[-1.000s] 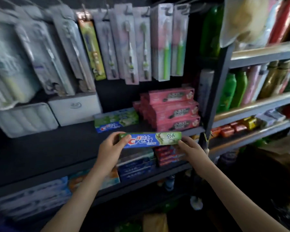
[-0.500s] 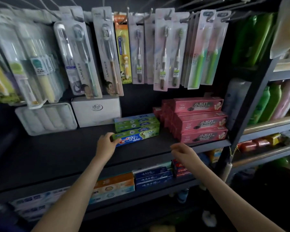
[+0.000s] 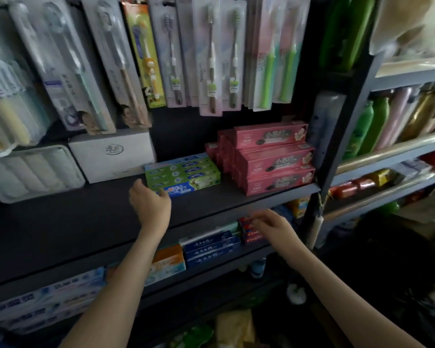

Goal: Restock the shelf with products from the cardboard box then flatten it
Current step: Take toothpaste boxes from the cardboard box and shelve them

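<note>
Both hands empty, relaxed; toothpaste box lies left-to-right, left hand just beside its left end, right hand farther.

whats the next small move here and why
Probably draw the left hand back off the shelf to fetch the next product: the blue-and-green toothpaste box already lies against the green stack, and neither that hand nor the right hand holds anything.

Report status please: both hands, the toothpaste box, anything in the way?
Left hand open, at left end of toothpaste box, contact unclear. Right hand open, empty. It lies on shelf, in front of green boxes. Pink boxes beside, apart.
</note>
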`<state>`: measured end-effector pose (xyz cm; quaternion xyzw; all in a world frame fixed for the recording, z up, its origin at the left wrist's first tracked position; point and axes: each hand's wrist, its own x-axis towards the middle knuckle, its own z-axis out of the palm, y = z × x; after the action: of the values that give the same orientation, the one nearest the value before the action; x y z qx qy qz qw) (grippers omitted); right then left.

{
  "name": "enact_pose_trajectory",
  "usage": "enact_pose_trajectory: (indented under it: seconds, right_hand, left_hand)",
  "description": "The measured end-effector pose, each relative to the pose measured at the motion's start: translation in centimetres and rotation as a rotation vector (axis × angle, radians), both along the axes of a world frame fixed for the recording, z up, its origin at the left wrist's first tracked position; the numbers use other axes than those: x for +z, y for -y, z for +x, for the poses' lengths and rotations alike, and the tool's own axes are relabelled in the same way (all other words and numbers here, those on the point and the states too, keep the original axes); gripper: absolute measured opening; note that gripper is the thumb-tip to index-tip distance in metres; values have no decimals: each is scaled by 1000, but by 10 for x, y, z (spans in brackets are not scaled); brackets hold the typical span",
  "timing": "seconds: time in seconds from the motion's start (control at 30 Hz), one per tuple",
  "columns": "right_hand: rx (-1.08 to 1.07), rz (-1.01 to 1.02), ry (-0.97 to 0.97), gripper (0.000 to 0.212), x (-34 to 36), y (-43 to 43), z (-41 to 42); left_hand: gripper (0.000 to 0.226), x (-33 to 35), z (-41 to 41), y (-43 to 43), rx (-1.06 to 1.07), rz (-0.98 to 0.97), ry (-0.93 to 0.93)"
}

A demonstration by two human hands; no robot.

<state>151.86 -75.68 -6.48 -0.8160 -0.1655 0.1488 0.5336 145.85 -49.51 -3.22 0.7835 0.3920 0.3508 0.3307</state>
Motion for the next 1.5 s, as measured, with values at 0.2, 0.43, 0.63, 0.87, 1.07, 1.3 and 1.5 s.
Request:
enact_pose_trajectory:
  seconds: [0.2,0.43,0.63,0.87,1.07,1.3,1.5]
  right_hand:
    - [-230,40,-121,23,-51,136,-32]
    - [-684,-80,-330,15,-131,390,-123]
    - [-1081,-155,-544,18,-219,551,-249]
    - [-1294,-62,-858,17,-396,593,-336]
    - [-1368,97,-1101,28,-596,565,-359]
    - [-1386,184,-1242,23,-751,542,-352]
    - [-1449,257,-1238,5,-788,540,-359]
  left_hand:
    - [35,-38,-7,218,-781,64,28]
    - [41,-131,-25,453,-1363,-60,-609]
    - [39,-234,-79,618,-1614,36,-897]
    - [36,-418,-138,711,-1713,8,-1149]
    - [47,-638,-162,721,-1490,85,-1417]
    - [69,-798,-207,730,-1621,548,-1539]
    - [47,-836,-231,746,-1516,978,-1459]
